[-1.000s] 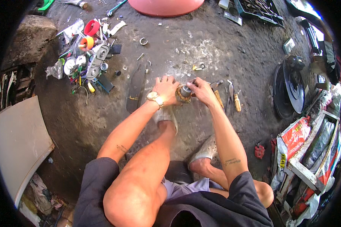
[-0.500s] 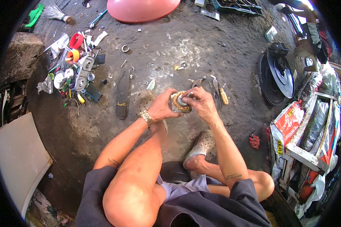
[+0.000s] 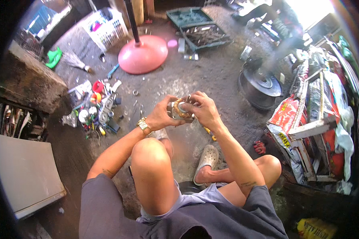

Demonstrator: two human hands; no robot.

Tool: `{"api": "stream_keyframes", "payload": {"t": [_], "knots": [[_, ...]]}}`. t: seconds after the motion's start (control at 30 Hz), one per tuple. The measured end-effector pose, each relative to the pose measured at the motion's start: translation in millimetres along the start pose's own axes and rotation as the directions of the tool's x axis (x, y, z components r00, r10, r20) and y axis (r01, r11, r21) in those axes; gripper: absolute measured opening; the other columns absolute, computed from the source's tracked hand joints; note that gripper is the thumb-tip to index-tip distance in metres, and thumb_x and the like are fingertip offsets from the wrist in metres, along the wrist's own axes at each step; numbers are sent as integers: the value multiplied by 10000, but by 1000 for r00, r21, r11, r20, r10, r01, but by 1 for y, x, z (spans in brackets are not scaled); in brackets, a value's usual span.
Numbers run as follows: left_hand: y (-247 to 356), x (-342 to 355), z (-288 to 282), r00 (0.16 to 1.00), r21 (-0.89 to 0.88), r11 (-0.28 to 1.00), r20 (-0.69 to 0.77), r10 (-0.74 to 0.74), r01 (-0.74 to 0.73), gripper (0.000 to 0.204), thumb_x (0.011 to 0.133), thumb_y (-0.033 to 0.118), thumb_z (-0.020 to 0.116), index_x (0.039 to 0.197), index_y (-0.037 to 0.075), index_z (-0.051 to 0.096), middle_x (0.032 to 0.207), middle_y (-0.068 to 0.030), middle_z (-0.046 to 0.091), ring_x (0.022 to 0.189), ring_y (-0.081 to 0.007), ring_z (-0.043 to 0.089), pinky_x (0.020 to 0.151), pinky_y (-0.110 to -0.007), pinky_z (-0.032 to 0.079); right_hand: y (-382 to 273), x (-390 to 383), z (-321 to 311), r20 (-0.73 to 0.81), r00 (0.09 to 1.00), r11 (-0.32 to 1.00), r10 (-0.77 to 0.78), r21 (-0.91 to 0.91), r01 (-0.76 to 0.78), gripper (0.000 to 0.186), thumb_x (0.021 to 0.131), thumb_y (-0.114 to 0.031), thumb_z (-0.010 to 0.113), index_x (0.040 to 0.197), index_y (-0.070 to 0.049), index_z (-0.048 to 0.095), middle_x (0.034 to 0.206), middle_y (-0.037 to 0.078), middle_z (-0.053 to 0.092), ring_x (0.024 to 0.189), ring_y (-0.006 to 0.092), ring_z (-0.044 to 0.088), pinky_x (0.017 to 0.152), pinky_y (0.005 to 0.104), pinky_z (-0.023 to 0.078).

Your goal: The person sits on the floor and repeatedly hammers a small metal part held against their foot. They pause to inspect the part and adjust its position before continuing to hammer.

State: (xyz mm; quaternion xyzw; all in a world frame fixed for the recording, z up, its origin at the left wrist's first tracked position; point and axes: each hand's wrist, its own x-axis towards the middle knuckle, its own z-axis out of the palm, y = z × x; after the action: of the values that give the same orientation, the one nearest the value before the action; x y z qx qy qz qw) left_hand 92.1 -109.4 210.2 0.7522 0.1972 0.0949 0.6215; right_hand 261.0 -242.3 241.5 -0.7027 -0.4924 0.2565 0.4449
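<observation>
A small electric motor (image 3: pixel 181 114) with a ring of copper-coloured windings is held up between my hands, above the ground and in front of my knees. My left hand (image 3: pixel 161 112), with a gold watch at its wrist, wraps round the motor's left side. On the other side, my right hand (image 3: pixel 204 111) has its thumb and fingers closed on the motor's middle and upper edge. Those fingers hide part of its centre. Below the right hand, a yellow tool handle (image 3: pixel 210 134) lies on the ground, the rest of that tool covered.
Plastic scrap (image 3: pixel 103 107) is heaped at the left. Ahead stand a pink round base (image 3: pixel 143 55) with a black pole and an open toolbox (image 3: pixel 201 44). Black round fan parts (image 3: pixel 259 88) lie at the right, near a frame (image 3: pixel 313 129) with sacks. A person's legs show far right.
The view has tilted up, bringing a basket, the pole and the whole toolbox into sight. Both hands still hold the motor, and the right fingers have shifted over its upper edge.
</observation>
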Motion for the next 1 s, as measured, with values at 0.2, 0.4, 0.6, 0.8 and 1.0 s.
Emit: {"api": "stream_keyframes", "payload": {"t": [0.2,0.4,0.6,0.8,1.0], "knots": [[119,-38,-3,984,-104,984,95,152,-142,815,666,138,930,1340,39,483,1279,-71,600,1179,-158,585,1048,-337,473,-82,-53,-75,-291,948,932,-132,289,219,366,955,-252,708,1278,-85,667,1123,72,654,968,152,609,848,304,505],[169,-117,48,981,-495,856,28,190,-152,793,850,177,776,1507,66,347,1379,-128,570,1189,-267,630,919,-405,582,-85,-174,-45,-198,980,939,-33,329,98,448,1005,-298,638,1350,-20,572,1092,140,695,929,174,640,838,340,529],[115,-153,116,985,-678,716,-152,84,-166,625,942,355,648,1475,142,403,1337,-97,599,1140,-263,656,876,-375,543,-82,-225,30,-52,993,822,110,566,-61,306,1050,-290,568,1179,-16,613,772,-8,577,673,92,526,606,261,440],[46,-165,153,979,-833,546,-176,-102,-92,500,948,373,644,1381,152,522,1239,-69,650,1129,-219,657,908,-395,556,-53,-243,51,-36,949,929,312,222,-296,374,1040,-340,504,1140,-1,626,955,241,679,900,375,654,786,458,488],[-6,-161,159,925,-823,567,-246,-288,-42,494,914,376,699,1335,152,573,1196,-71,693,1027,-204,707,796,-410,617,-2,-233,87,17,913,900,407,162,-404,386,1026,-343,501,1139,2,632,1062,268,678,1066,449,631,880,503,475]]}}
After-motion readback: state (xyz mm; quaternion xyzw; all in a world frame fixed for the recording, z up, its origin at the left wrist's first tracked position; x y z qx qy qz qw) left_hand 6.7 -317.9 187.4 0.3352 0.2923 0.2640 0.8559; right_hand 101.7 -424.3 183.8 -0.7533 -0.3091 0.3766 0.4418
